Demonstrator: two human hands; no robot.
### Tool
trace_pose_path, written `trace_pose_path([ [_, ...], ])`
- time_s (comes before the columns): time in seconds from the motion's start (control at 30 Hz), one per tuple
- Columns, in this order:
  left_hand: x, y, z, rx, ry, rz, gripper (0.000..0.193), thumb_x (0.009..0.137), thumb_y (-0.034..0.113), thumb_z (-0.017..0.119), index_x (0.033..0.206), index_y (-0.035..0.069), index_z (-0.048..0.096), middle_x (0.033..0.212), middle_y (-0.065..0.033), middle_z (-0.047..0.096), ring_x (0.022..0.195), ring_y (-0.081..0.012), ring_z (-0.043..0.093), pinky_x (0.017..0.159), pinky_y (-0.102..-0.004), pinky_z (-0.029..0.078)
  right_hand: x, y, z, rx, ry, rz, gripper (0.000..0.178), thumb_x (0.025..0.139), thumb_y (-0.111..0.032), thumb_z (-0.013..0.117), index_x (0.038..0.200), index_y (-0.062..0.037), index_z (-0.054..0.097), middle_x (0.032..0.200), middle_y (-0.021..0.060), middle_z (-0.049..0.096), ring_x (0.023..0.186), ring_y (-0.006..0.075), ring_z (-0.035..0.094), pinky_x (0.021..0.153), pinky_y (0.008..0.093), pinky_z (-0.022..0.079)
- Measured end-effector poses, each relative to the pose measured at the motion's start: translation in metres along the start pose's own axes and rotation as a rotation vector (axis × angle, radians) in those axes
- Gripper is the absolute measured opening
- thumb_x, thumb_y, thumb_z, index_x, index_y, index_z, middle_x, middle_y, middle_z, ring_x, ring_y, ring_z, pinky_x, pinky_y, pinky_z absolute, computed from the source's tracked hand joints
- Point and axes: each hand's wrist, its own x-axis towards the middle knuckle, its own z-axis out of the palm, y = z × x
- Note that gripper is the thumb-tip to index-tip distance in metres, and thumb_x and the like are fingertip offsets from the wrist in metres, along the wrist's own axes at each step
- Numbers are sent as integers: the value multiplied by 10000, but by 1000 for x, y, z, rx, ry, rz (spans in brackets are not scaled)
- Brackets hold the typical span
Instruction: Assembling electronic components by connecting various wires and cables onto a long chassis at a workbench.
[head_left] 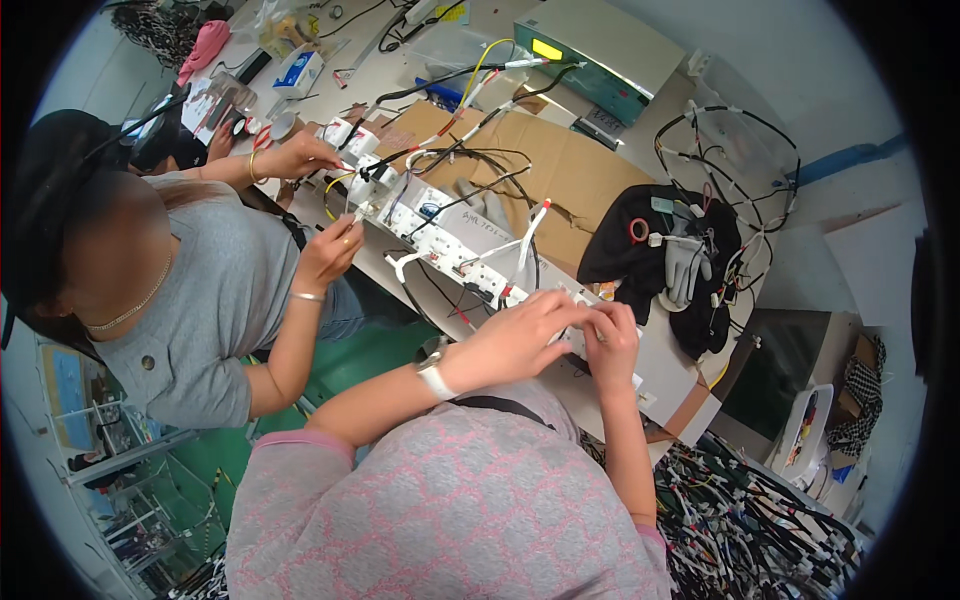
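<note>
My left hand [520, 340], with a white watch at its wrist, and my right hand [612, 345] meet over the near right end of a long white fixture board [440, 240]. The fingers of both are pinched together at one spot. What they hold is too small and too covered to make out. White connector blocks and dark wires sit along the board. A white-wrapped cable branch [530, 240] rises from it just beyond my left hand.
At the left a co-worker's hands [333, 250] handle wires at the board's far end. Cardboard [570, 165] lies behind the board, below a tester box [600, 55]. Grey gloves [685, 270] and scissors rest on black cloth [620, 230]. Bundled harnesses [740, 510] fill the lower right.
</note>
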Motion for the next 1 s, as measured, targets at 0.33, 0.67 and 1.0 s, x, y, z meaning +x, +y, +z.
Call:
trace_pose_path([
  [0.33, -44, 60, -77, -119, 46, 279, 203, 842, 26, 686, 1045, 19, 703, 970, -107, 682, 873, -288, 662, 733, -384, 544, 12, 15, -13, -93, -237, -366, 314, 704, 65, 724, 1008, -9, 699, 981, 91, 682, 877, 272, 671, 756, 359, 568],
  [0.67, -78, 174, -150, -600, 407, 579, 482, 982, 388, 527, 1237, -21, 552, 1217, -56, 545, 982, -239, 582, 834, -389, 514, -19, 0, -15, -382, -416, -397, 616, 695, -18, 656, 1286, 113, 543, 1367, 264, 530, 1221, 393, 556, 1039, 488, 468],
  [1.0, -94, 111, -116, -14, 1074, 1455, 150, 892, 82, 594, 1002, 74, 695, 923, -42, 573, 820, -183, 581, 627, -267, 501, -15, 2, -38, -327, -561, -313, 956, 635, -303, 848, 1439, 9, 436, 1499, 193, 432, 1339, 386, 443, 1151, 559, 288],
])
